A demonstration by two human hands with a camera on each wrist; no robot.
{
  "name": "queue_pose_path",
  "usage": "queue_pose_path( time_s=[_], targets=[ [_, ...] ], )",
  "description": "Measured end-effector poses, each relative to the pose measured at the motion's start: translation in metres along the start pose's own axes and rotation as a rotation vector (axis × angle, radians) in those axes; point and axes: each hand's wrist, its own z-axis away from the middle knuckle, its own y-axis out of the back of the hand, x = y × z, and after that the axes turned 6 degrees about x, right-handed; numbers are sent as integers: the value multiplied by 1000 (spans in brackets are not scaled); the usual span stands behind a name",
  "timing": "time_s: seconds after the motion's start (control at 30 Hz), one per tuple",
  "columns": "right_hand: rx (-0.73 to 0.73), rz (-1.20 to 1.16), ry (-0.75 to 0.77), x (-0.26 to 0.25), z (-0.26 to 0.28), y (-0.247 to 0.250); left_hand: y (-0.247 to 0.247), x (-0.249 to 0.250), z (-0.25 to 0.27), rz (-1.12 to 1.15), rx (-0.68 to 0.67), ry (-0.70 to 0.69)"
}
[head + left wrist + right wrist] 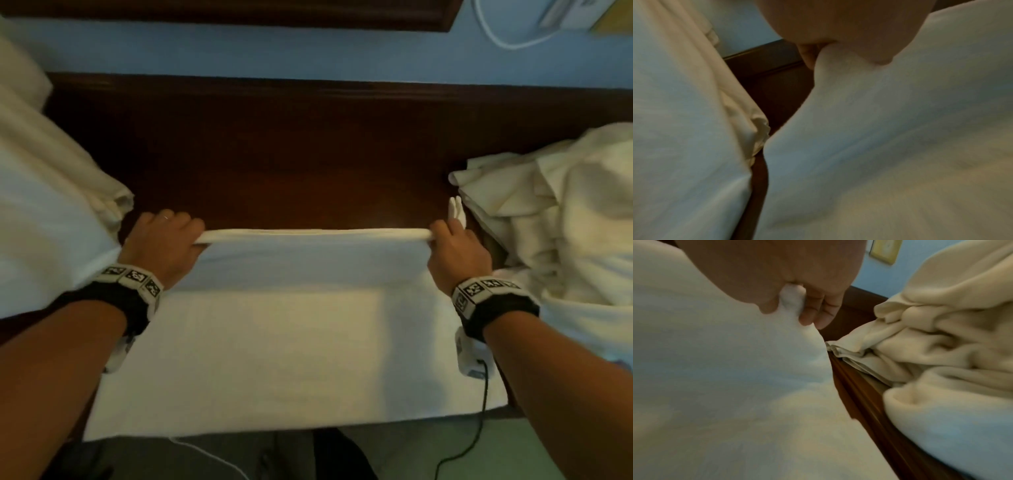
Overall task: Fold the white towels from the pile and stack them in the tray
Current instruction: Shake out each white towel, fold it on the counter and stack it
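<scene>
A white towel (291,342) lies spread across the near half of a dark wooden table (274,154). Its far edge is lifted into a taut band between my two hands. My left hand (168,236) grips the left end of that edge, and in the left wrist view the thumb and fingers (807,53) pinch the towel (879,129). My right hand (452,246) grips the right end, and in the right wrist view its fingers (813,308) curl round a bunched corner of the towel (735,369). No tray is in view.
A crumpled pile of white towels (565,212) sits at the right, close to my right hand, also seen as the pile (941,337). More white cloth (51,192) lies at the left. A black cable (479,428) hangs from my right wrist. A blue wall (274,51) stands behind the table.
</scene>
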Motion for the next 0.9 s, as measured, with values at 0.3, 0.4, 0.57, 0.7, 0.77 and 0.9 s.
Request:
queue_pose_path(
  time_s=[0.3, 0.4, 0.57, 0.7, 0.77, 0.9],
  targets=[
    [-142, 104, -37, -1, 174, 7, 11, 53, 163, 4, -217, -86],
    [-391, 267, -12, 3, 217, -9, -3, 80, 198, -41, -482, -57],
    [-337, 364, 78, -8, 230, -17, -11, 111, 207, -74, -504, -1],
    [-419, 241, 185, -23, 234, -33, -30, 129, 206, 42, -521, -59],
    [-516, 178, 184, -23, 231, -41, -29, 137, 201, 103, -562, -43],
    [-511, 80, 167, -15, 195, -52, -41, 127, 174, 180, -567, 101]
  ],
)
